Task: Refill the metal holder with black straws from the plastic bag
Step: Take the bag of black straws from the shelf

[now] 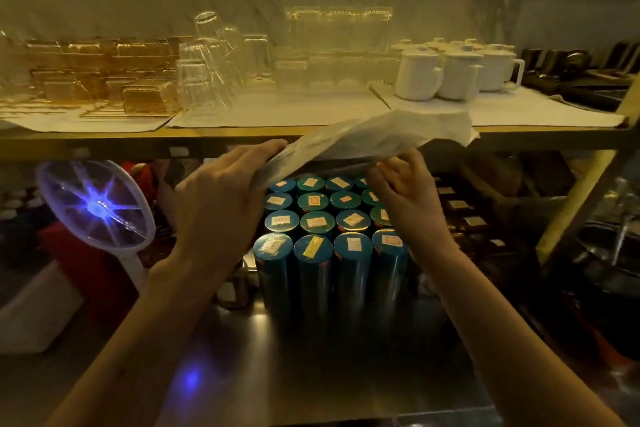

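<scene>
Over tins [317, 222], left hand [221, 199] grips plastic bag [374, 139]; right hand's [407, 199] fingers seemingly pinch it.

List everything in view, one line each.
plastic bag: one, whitish, held before the shelf edge
canisters: about sixteen, teal, labelled lids, on the metal counter
lidded mugs: several, white, shelf right
glasses: several, clear, shelf middle
stacked dishes: many, amber, shelf left
electric swatter: one, white, blue glow, below shelf, left
left grip: one bare hand, holds bag's left end
right grip: one bare hand, pinches bag's lower edge
</scene>
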Motion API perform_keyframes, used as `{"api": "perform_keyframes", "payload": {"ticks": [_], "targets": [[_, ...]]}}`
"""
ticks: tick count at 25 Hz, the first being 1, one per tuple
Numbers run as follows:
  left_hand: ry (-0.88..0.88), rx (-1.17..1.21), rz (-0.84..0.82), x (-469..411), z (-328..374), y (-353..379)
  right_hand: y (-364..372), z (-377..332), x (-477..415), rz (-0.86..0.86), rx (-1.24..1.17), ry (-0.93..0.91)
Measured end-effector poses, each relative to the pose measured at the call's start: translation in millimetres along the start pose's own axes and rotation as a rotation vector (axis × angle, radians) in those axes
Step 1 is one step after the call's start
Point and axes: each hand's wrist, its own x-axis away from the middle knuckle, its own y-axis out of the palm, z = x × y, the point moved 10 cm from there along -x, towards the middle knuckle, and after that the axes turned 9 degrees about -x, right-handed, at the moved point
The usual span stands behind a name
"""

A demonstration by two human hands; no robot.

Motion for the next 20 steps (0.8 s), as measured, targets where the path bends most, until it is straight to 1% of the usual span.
{"api": "perform_keyframes", "payload": {"ticks": [2, 5, 9, 13, 15, 17, 20], "targets": [[-0.022, 0.081, 0.004, 13.6, 4.7, -5.4, 7.6, 0.9, 16.5, -0.009, -0.073, 0.022], [-0.096, 0.130, -0.025, 30.5, 10.2, -7.4, 9.0, -6.3, 35.5, -0.009, -0.031, 0.020], [-0.201, 0.237, -0.081, 55.4, 20.9, -9.5, -0.3, -7.0, 62.6, -0.074, -0.041, 0.072], [-0.346, 0.468, -0.269, 86.8, 42.4, 15.8, -30.3, -6.5, 92.5, -0.101, -0.110, 0.116], [-0.382, 0.554, -0.345, 102.7, 65.1, 27.2, -48.7, -9.1, 109.3, -0.115, -0.132, 0.124], [-0.428, 0.670, -0.402, 118.2, 95.0, 34.7, -76.2, -7.4, 129.6, -0.081, -0.142, 0.151], [-0.418, 0.854, -0.505, 137.3, 149.9, 43.3, -119.8, -6.5, 163.0, -0.030, -0.129, 0.166]]}}
